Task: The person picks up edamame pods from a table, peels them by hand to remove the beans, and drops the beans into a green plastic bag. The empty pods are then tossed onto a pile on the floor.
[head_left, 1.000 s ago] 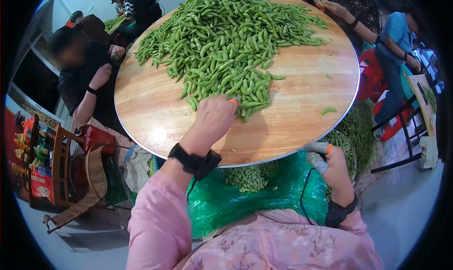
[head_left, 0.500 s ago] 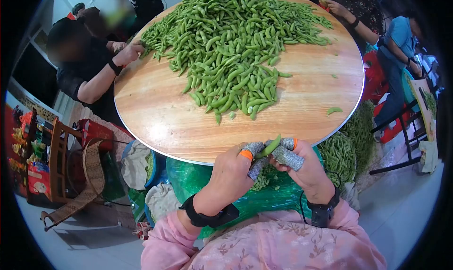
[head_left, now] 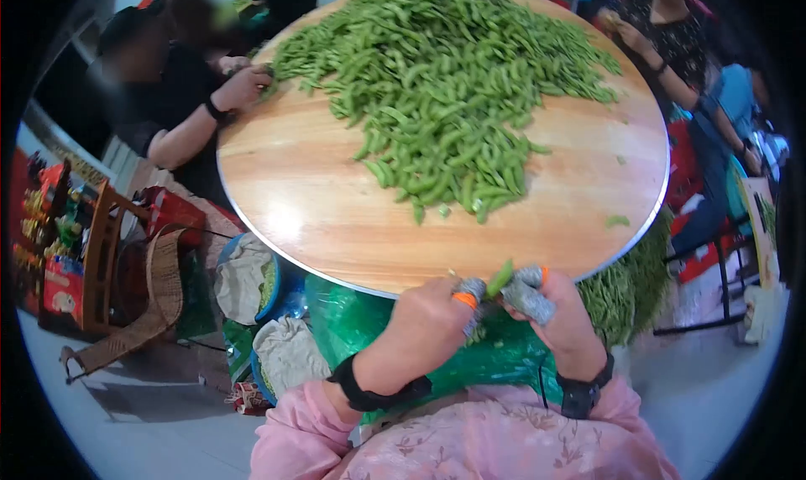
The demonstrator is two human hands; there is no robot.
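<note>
One green pod (head_left: 500, 279) stands pinched between both hands just below the near rim of the round wooden table (head_left: 319, 220), in the lower middle of the frame. The left hand (head_left: 424, 325) closes on its lower end with thumb and forefinger, both in grey knitted covers, one with an orange band. The right hand (head_left: 564, 316) clamps the same pod from the right with its own covered fingertips (head_left: 531, 300), so the fingers of the two hands meet around it and almost touch. The pod's upper tip pokes up free above them, tilted to the right, over the green plastic bag (head_left: 353, 320) that hangs under the table edge. A big heap of pods (head_left: 453, 102) fills the upper middle of the table, well apart from the hands. At the upper left, another person's hand (head_left: 243, 86) rests at the heap's edge. A second ago the left hand was up on the table at the near end of the heap while the right waited below the rim. Half a second ago both already gripped the pod, which lay flatter; now it stands steeper.
</note>
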